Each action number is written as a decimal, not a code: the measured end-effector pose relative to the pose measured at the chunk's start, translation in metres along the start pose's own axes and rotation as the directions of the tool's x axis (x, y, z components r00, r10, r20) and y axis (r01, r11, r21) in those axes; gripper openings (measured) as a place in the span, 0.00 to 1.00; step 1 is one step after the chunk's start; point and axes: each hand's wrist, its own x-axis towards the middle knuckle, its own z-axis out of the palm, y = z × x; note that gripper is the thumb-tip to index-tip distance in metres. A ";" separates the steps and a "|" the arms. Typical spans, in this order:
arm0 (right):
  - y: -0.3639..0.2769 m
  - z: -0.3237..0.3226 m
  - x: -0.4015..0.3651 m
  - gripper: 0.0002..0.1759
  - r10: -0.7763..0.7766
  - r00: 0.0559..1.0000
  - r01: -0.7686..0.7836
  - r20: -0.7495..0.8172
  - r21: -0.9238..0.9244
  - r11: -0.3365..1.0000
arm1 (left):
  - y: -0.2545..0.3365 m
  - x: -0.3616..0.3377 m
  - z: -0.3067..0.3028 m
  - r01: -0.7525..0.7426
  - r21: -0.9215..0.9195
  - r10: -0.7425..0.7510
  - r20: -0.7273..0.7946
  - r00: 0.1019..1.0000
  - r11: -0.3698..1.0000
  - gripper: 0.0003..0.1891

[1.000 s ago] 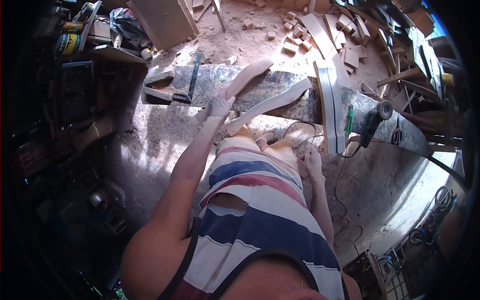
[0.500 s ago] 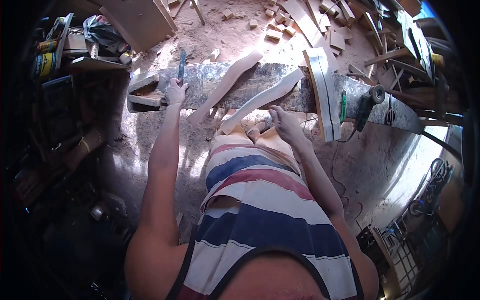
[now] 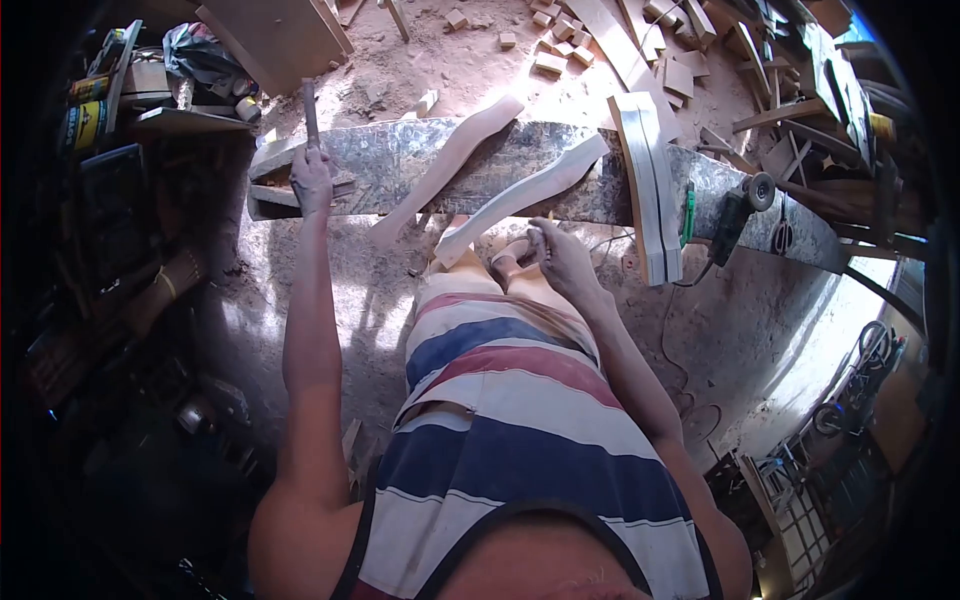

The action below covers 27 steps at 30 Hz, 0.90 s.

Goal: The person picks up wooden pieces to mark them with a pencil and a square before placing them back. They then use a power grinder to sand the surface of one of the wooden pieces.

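Note:
My left hand [image 3: 312,182] is closed round a narrow flat bar [image 3: 311,112], which points away from me over the left end of the bench [image 3: 370,150]. It is beside some wood pieces [image 3: 277,193] at that end. My right hand [image 3: 556,252] hangs just off the bench's near edge with its fingers curled; a small tip shows by the fingers, too small to name. Two curved wooden pieces, one reddish [image 3: 450,165] and one paler [image 3: 525,196], lie slantwise across the bench between my hands.
Long pale boards [image 3: 645,190] lie across the bench right of the curved pieces. Beyond them are a green item [image 3: 688,215], an angle grinder [image 3: 737,220] with a cord, and scissors [image 3: 782,236]. Wood blocks [image 3: 563,45] litter the ground behind.
My left hand has moved left with the bar, to the wood pieces at the bench's end. My right hand has shifted slightly left and stays curled.

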 end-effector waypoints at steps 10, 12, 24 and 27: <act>-0.029 -0.080 -0.021 0.43 -0.499 0.856 0.344 -0.137 -0.569 0.747 | 0.215 -0.148 0.103 0.172 -0.016 -0.028 0.969 0.247 0.985 0.18; 0.001 -0.086 -0.027 0.38 -0.491 0.864 0.349 -0.112 -0.569 0.744 | 0.236 -0.156 0.116 0.195 -0.012 -0.027 0.981 0.194 0.981 0.16; 0.037 -0.098 -0.048 0.13 -0.306 0.898 0.247 -0.317 -0.213 0.945 | 0.218 -0.123 0.135 0.242 -0.104 0.027 0.952 0.306 0.965 0.32; 0.066 -0.078 -0.045 0.08 -0.175 0.875 0.104 -0.451 -0.179 0.978 | 0.200 -0.099 0.169 0.269 -0.159 0.026 0.898 0.439 0.950 0.37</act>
